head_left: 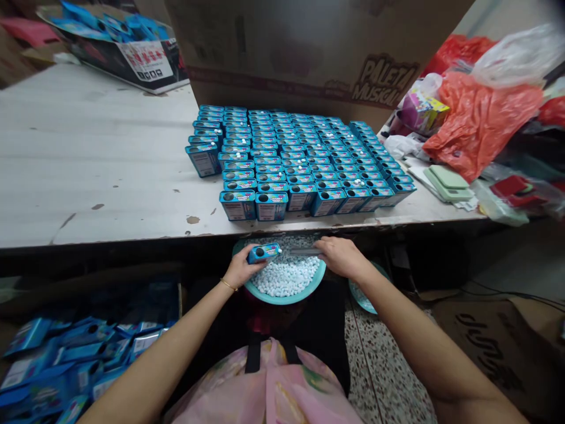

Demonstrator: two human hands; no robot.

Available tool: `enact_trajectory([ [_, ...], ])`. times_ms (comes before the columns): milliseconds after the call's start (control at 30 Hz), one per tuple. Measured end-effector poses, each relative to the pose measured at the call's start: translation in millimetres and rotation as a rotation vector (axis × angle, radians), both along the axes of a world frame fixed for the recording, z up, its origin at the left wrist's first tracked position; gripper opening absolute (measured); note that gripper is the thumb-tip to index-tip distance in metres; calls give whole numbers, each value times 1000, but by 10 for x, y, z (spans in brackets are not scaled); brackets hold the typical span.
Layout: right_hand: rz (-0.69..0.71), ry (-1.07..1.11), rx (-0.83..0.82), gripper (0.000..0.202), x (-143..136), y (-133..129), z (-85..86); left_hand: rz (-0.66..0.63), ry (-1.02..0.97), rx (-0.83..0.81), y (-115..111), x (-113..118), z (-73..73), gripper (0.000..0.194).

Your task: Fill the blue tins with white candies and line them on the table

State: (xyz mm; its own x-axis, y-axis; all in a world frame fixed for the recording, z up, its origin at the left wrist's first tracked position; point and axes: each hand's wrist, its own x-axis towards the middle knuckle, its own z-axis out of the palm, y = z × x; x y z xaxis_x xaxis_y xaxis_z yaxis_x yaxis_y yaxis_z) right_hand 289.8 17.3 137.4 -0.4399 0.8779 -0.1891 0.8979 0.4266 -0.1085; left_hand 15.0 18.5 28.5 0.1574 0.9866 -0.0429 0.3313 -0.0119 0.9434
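My left hand point(239, 268) is wrapped round a small blue box point(263, 253) with a dark hole in its top, held over the left side of a teal basin point(285, 301). Small white candies point(285, 278) fill the basin. Across from it, my right hand point(342, 255) grips a flat grey scoop-like tool point(304, 251), whose far end points toward the box. A white piece sits at the box's right end. On the table, rows of similar blue boxes point(271, 206) stand upright, some with white candies on top.
A large cardboard carton point(282, 65) stands behind the rows. Blue boxes fill an open carton point(163, 65) at back left, and more lie in a pile point(83, 353) below left. Orange plastic bags point(481, 118) and a pale green scale point(448, 182) sit at right. Another teal basin point(366, 303) is below.
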Motion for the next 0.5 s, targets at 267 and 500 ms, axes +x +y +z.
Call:
enact_trajectory([
  [267,-232,248,-141,24,-498,-150,-1380,180,-342,-327,-9,229,-290,53],
  [500,-275,420,-171,30,-499,-98,-1460,185,-448,-297,-76,100,-62,54],
])
